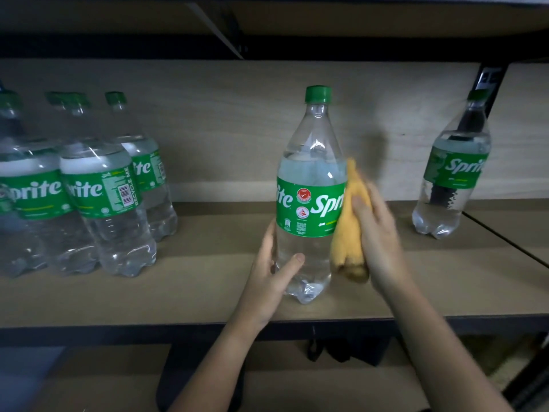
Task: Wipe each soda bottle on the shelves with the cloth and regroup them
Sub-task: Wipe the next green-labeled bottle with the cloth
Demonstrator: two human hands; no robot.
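Wood-grain shelving [208, 281] with a dark metal front edge fills the frame, a matching back panel behind it and the underside of another shelf across the top; the light is dim. At centre stands an upright Sprite bottle [310, 185], green cap on, its base on the board near the front edge. The left hand [271, 278] grips its lower body from the left side, thumb curled across the clear plastic below the label. The right hand [377, 233] holds a bunched yellow cloth [350, 233] and presses it against the bottle's right side, at the label and just below.

To do this wipe well, I would keep the left hand firm and low so the bottle cannot tip or skid, run the cloth from the shoulder down to the base, and turn the bottle to reach the back and the cap. A full bottle is heavy and smooth, so a loose hold could let it slide toward the edge.

At the left of the frame a tight group of Sprite bottles [89, 200] stands together, which looks like where this one belongs. At the right a lone Sprite bottle [451, 173] stands well apart, in front of a dark upright post [487, 81].
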